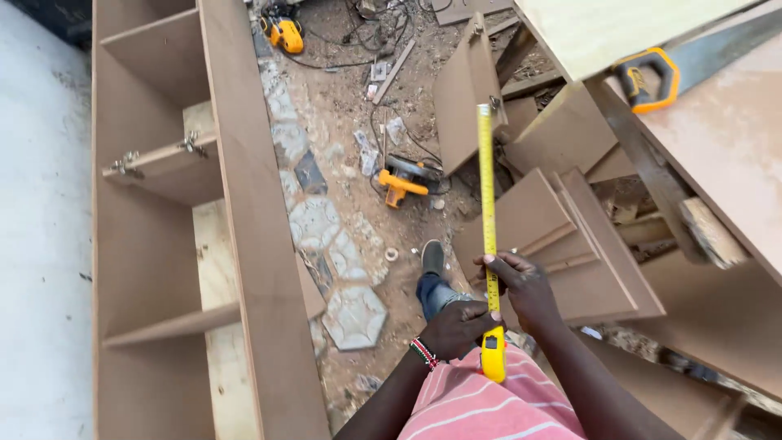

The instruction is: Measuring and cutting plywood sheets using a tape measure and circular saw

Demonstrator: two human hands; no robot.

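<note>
The left hand (456,326) had its fingers clamped around the yellow tape measure case (493,354), held just above a striped pink shirt (489,403). The right hand (521,285) pinched the yellow tape blade (486,187), which ran straight up to its hook on a brown board (460,90). A tall brown cabinet (171,228) lay on the left. An orange circular saw (403,179) sat on the dirt ground (342,98), and a handsaw (652,77) rested on the desk (725,138) at upper right.
</note>
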